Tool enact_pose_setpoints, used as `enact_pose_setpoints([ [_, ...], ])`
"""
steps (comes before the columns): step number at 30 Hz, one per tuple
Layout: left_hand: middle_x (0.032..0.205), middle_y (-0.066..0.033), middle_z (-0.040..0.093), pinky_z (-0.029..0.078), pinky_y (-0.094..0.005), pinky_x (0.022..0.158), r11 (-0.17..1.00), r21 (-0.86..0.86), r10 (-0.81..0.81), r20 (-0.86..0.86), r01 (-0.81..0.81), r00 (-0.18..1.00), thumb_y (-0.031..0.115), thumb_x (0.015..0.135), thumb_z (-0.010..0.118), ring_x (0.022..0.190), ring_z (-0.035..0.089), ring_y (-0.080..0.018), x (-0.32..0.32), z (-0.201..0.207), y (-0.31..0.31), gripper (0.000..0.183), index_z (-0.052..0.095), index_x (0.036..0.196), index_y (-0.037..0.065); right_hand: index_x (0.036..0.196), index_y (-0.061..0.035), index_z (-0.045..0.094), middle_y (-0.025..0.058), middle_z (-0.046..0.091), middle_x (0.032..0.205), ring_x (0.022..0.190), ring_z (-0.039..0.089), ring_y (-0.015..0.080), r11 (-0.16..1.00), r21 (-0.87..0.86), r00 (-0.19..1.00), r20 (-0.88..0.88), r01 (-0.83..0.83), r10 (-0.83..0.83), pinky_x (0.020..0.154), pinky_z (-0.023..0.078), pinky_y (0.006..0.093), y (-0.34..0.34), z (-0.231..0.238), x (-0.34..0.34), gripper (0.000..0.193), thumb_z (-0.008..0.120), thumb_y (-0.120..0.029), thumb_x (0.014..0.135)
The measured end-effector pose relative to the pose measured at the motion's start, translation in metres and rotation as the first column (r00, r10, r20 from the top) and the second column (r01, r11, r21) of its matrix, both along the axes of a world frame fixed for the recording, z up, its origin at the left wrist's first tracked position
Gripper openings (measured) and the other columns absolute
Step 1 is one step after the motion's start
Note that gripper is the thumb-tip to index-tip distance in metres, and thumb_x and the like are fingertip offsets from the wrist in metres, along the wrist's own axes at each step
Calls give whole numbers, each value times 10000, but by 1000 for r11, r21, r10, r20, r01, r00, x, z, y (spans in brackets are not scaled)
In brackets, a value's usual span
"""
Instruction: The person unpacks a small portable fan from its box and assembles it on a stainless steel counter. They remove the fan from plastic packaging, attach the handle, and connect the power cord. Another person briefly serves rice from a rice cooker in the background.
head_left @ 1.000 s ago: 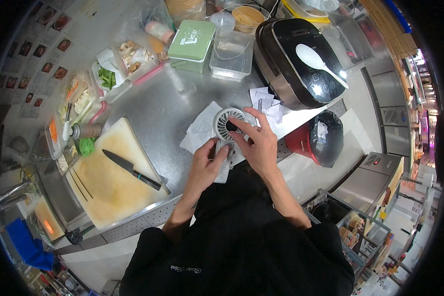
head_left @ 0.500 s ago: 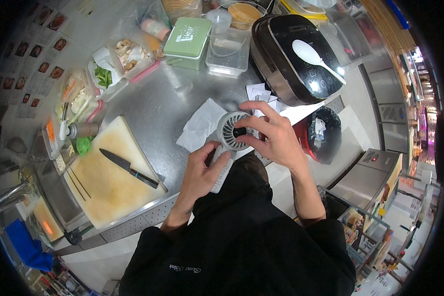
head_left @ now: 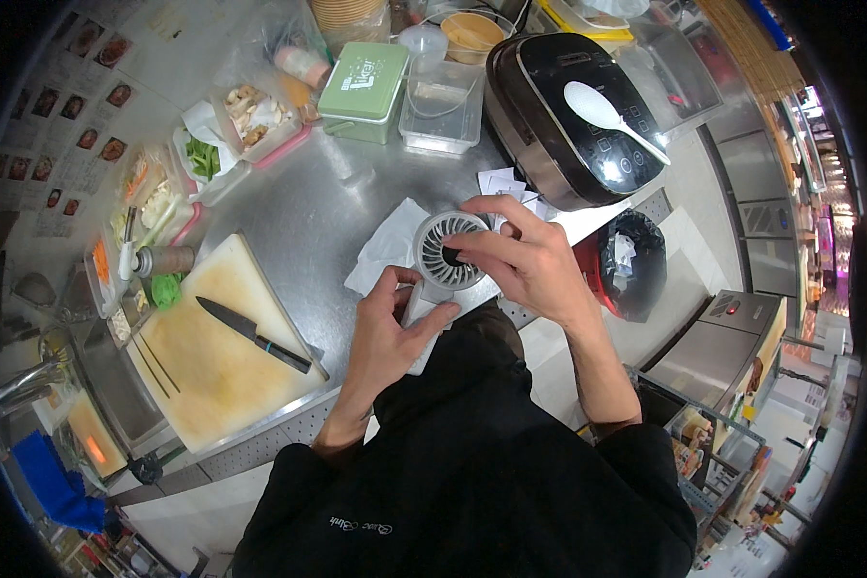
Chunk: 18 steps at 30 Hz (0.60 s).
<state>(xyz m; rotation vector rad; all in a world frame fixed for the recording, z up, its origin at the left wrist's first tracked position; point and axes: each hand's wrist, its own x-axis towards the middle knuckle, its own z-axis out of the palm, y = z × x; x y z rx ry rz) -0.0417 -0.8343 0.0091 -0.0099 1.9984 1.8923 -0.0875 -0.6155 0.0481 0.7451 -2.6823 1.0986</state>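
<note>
Just above the near edge of the steel counter, I hold a grey handheld fan [head_left: 435, 241] with a round slatted grille and a black centre. My left hand [head_left: 383, 332] is wrapped round its handle, thumb laid across the front. The fingers of my right hand [head_left: 541, 265] are bent over the fan's head. Its thumb and a finger meet at the black centre, while another finger reaches the far rim. Behind the fan, a crumpled white paper sheet [head_left: 383, 252] lies on the counter.
A knife [head_left: 250, 332] and chopsticks rest on a cutting board [head_left: 217, 385] at left. Food containers [head_left: 250, 116] line the back left. A green box [head_left: 364, 82], a clear tub [head_left: 441, 111] and a rice cooker [head_left: 559, 125] stand behind. A lined bin [head_left: 636, 265] is at right.
The fan has shifted slightly left and its head now faces more squarely up. My right fingers have moved slightly left with it, still at the black centre.
</note>
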Motion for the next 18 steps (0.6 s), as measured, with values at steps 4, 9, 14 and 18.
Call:
enact_pose_setpoints([
  [4, 923, -117, 741, 532, -261, 680, 1000, -1, 4, -29, -4, 1000, 128, 878, 829, 775, 700, -125, 0, -5, -1, 363, 597, 1119, -13, 976, -125, 760, 56, 659, 1219, 687, 693, 207, 997, 65, 998, -59, -34, 38, 559, 549, 330, -1, 10, -3, 200, 776, -54, 790],
  [9, 914, -105, 737, 529, -258, 702, 999, 37, -17, 25, 16, 1000, 131, 870, 834, 773, 683, -111, -1, -2, -4, 371, 619, 1132, -22, 922, -113, 721, 51, 642, 1243, 690, 705, 227, 983, 158, 990, -96, -92, 108, 567, 563, 352, -1, 20, -10, 142, 754, -59, 795],
  [14, 914, -101, 736, 532, -264, 703, 999, 19, -45, 18, 45, 999, 131, 875, 827, 763, 675, -107, -2, -5, -6, 371, 626, 1135, -41, 970, -67, 651, 74, 600, 1307, 710, 713, 270, 958, 260, 987, -67, -121, 143, 583, 575, 385, -5, 19, -12, 187, 707, -29, 795],
  [18, 929, -105, 739, 532, -268, 689, 999, 23, -43, 9, 43, 999, 123, 890, 806, 758, 669, -106, -2, -6, -3, 348, 623, 1131, -49, 987, -44, 609, 94, 563, 1347, 733, 709, 304, 953, 274, 985, -77, -127, 153, 597, 582, 406, -9, 19, -12, 229, 684, -6, 775],
])
